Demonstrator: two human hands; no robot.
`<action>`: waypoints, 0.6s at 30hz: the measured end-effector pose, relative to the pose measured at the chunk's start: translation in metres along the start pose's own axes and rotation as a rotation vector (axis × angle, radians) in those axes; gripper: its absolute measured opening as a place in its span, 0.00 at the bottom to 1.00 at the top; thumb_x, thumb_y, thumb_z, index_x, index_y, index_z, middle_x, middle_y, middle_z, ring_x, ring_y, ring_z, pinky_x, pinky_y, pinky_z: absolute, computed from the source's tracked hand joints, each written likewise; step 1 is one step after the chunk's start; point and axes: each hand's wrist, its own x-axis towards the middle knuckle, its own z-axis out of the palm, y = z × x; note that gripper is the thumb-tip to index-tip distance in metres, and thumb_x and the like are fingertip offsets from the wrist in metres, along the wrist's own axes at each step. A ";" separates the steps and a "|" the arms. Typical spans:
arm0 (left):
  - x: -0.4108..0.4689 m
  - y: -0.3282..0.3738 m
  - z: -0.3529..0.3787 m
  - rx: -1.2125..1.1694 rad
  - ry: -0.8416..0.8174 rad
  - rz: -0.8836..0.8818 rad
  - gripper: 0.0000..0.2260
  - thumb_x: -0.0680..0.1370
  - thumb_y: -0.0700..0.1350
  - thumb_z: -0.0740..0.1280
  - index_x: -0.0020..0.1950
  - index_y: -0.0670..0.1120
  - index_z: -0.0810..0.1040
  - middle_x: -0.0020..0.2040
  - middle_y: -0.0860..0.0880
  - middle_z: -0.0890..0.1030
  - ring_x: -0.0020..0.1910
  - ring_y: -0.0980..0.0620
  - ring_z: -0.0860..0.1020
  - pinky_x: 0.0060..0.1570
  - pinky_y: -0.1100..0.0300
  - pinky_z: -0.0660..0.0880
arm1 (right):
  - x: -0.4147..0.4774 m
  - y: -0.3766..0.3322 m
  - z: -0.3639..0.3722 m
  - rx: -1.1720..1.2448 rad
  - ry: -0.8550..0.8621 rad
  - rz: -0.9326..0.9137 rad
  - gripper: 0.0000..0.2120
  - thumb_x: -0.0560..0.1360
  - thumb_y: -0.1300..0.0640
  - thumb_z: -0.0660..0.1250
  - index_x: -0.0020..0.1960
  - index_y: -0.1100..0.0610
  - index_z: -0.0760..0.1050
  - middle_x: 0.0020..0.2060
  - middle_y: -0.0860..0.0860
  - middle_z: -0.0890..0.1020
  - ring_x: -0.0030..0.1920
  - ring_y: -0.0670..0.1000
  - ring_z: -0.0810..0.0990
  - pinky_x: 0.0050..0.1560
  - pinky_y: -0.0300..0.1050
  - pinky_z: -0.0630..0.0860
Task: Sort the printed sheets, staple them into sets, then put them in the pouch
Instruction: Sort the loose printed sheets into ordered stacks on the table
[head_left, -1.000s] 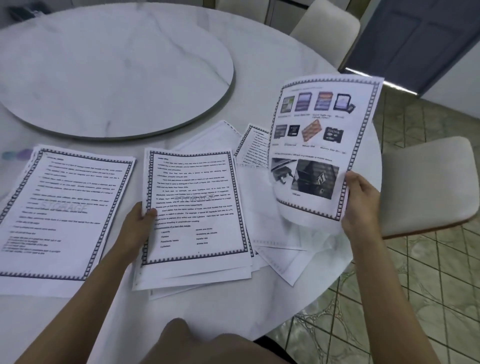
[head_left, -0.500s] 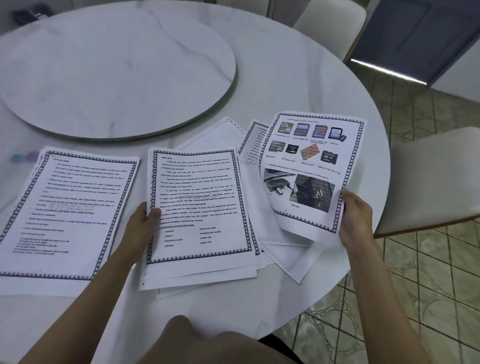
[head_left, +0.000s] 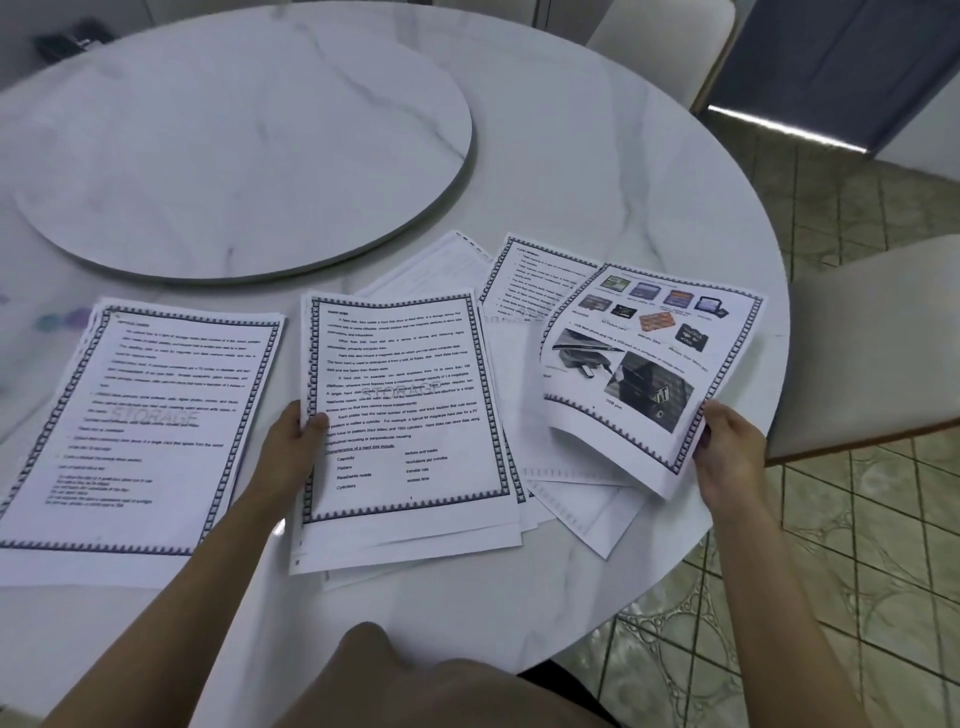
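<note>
The picture sheet (head_left: 644, 364) sits low over the table's (head_left: 597, 156) right edge, long axis tilted up-right, top edge pointing away. The right hand (head_left: 727, 447) pinches its bottom right corner; the left hand (head_left: 296, 441) grips the middle stack (head_left: 405, 415), with 1 more stack (head_left: 140, 426) left of it.

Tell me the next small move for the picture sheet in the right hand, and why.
Probably lay the picture sheet flat on the loose sheets beneath: the right hand holds it low over them, while the left hand pins the middle pile.
</note>
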 end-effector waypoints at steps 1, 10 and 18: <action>-0.001 0.002 0.001 -0.004 0.002 -0.003 0.12 0.82 0.42 0.55 0.64 0.41 0.69 0.62 0.44 0.74 0.57 0.49 0.71 0.56 0.57 0.64 | 0.001 0.001 -0.002 -0.019 0.013 0.002 0.14 0.79 0.63 0.59 0.36 0.56 0.74 0.25 0.44 0.81 0.29 0.42 0.78 0.31 0.34 0.77; -0.004 0.014 0.001 -0.146 0.102 0.050 0.20 0.82 0.41 0.54 0.74 0.42 0.59 0.71 0.45 0.66 0.71 0.46 0.64 0.64 0.61 0.58 | 0.011 0.016 -0.009 -0.383 0.114 -0.083 0.09 0.78 0.63 0.60 0.52 0.64 0.78 0.47 0.58 0.81 0.46 0.56 0.77 0.56 0.54 0.76; -0.002 0.028 -0.021 -0.231 0.155 0.131 0.15 0.81 0.37 0.54 0.67 0.42 0.68 0.58 0.48 0.74 0.57 0.50 0.72 0.58 0.57 0.68 | 0.007 0.015 -0.004 -0.665 0.129 -0.238 0.11 0.77 0.63 0.61 0.55 0.67 0.77 0.51 0.63 0.81 0.52 0.62 0.79 0.57 0.53 0.74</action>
